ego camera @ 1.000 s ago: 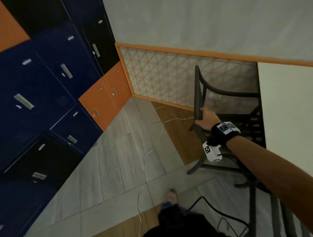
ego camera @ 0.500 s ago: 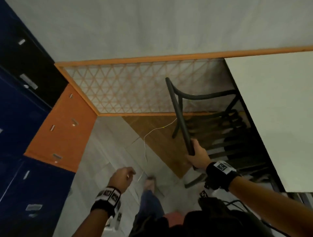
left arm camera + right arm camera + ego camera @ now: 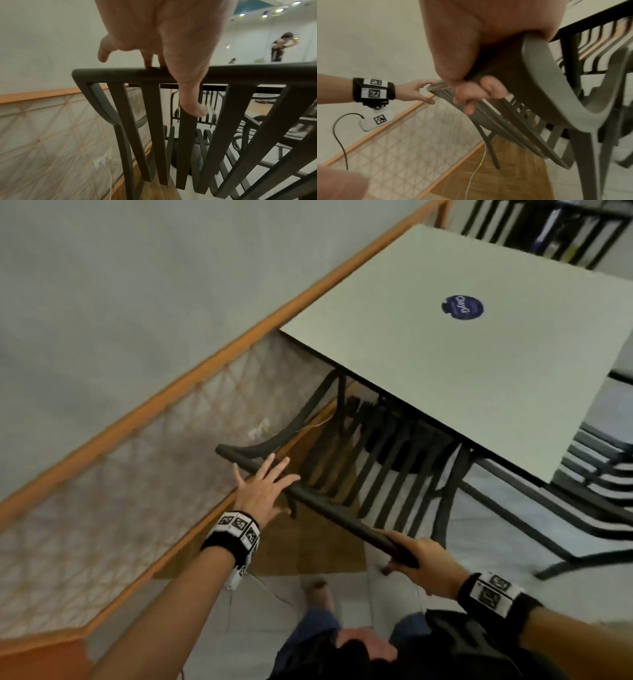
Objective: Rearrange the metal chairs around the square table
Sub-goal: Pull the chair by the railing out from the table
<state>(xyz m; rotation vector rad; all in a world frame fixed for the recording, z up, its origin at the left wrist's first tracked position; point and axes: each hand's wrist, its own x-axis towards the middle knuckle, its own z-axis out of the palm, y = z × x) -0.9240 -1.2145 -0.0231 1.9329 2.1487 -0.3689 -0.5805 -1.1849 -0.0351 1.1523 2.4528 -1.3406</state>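
Observation:
A dark metal chair with a slatted back stands tilted at the near edge of the square pale-topped table, its seat partly under the top. My right hand grips the right end of the chair's top rail, fingers curled under it. My left hand lies over the left end of the rail with its fingers spread and straight. In the left wrist view the left hand's thumb reaches down onto a slat below the rail.
A latticed wall panel with orange wood trim runs close along the left. More dark chairs stand beyond the table and at its right. A thin cable lies on the floor. A person stands far off.
My left hand rose from beside my leg onto the chair's top rail. My right hand kept its grip. The chair and my view swung round toward the table.

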